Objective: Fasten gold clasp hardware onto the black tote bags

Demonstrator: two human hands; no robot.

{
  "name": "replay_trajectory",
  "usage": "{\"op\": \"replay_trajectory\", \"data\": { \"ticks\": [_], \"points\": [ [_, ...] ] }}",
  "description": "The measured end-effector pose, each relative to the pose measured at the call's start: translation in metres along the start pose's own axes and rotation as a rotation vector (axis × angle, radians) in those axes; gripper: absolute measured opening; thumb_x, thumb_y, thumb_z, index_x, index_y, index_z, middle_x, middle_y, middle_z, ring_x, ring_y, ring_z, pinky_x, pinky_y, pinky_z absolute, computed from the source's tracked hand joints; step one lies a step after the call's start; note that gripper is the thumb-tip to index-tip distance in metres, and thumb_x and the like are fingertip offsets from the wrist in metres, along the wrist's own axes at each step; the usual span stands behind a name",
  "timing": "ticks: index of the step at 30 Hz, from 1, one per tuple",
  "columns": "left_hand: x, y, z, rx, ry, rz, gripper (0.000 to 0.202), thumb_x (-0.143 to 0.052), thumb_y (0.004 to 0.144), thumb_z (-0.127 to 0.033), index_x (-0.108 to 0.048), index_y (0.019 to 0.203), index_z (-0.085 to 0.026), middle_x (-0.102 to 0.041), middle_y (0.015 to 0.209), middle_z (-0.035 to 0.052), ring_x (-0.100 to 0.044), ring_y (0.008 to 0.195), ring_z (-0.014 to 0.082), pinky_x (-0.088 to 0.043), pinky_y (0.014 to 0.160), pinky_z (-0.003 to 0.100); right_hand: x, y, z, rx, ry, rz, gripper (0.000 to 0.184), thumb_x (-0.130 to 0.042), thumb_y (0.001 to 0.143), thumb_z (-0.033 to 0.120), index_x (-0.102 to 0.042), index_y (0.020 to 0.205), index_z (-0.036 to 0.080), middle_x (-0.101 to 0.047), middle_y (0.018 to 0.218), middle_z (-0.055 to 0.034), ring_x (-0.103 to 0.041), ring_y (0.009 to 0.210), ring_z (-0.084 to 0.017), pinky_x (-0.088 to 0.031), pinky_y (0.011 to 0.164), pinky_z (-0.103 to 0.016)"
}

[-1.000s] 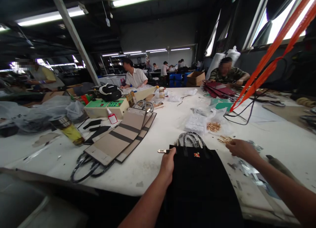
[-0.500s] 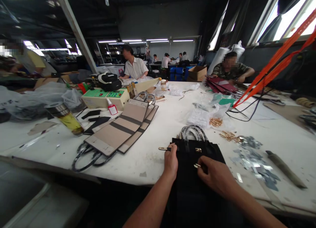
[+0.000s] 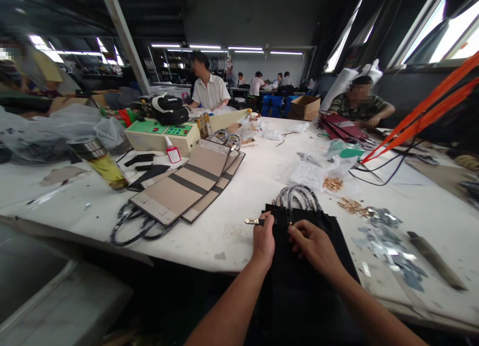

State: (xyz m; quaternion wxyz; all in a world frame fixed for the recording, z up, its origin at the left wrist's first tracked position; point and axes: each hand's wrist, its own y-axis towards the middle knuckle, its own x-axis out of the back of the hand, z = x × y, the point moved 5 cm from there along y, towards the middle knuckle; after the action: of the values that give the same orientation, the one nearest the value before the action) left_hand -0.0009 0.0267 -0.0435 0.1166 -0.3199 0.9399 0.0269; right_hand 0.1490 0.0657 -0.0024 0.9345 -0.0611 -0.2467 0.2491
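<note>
A black handbag rests at the table's front edge, its plastic-wrapped handles pointing away from me. My left hand is closed at the bag's upper left, gripping a black strap with a gold metal tip that sticks out to the left. Over the upper front of the bag, my right hand is closed in a pinch on a second gold-tipped strap. Only a small gold glint shows at its fingertips. The gold clasp on the bag's front is hidden behind this hand.
Left lie stacked beige bag panels, a glue bottle, a machine and a tea flask. Gold fittings, grey metal plates and a dark rod lie right. Co-workers sit across the table.
My right hand has moved up the bag with the strap, over the clasp, which it now covers. My left hand keeps its grip. The whole view has shifted slightly.
</note>
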Motion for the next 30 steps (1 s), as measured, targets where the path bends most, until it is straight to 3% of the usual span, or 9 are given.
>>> {"op": "replay_trajectory", "data": {
  "ticks": [13,18,30],
  "points": [
    [0.000,-0.001,0.001,0.008,0.024,0.002,0.038,-0.057,0.092,-0.045,-0.071,0.114,-0.017,-0.072,0.109,0.0075,-0.064,0.107,0.0235,-0.045,0.100,0.035,-0.009,0.013,-0.005,-0.005,-0.053,-0.098,0.068,-0.048,0.083,0.079,-0.059,0.105,0.015,-0.067,0.084,-0.0047,-0.058,0.056,-0.006,-0.046,0.047,-0.014],
    [0.000,0.000,0.002,0.009,0.023,0.006,0.037,-0.057,0.091,-0.044,-0.071,0.113,-0.018,-0.072,0.110,0.0075,-0.063,0.108,0.0235,-0.045,0.101,0.036,-0.010,0.013,-0.004,0.035,-0.138,-0.129,0.060,-0.047,0.088,0.072,-0.061,0.100,0.015,-0.066,0.080,-0.0032,-0.057,0.056,-0.004,-0.042,0.053,-0.012],
    [-0.002,-0.004,-0.003,-0.034,0.093,-0.003,0.031,-0.058,0.091,-0.039,-0.073,0.109,-0.018,-0.073,0.114,0.0075,-0.064,0.113,0.0228,-0.044,0.107,0.036,-0.011,0.021,0.008,0.162,-0.458,-0.152,0.039,-0.042,0.097,0.050,-0.057,0.091,0.015,-0.063,0.077,-0.0039,-0.047,0.064,-0.004,-0.022,0.065,-0.015]
  ]
}}
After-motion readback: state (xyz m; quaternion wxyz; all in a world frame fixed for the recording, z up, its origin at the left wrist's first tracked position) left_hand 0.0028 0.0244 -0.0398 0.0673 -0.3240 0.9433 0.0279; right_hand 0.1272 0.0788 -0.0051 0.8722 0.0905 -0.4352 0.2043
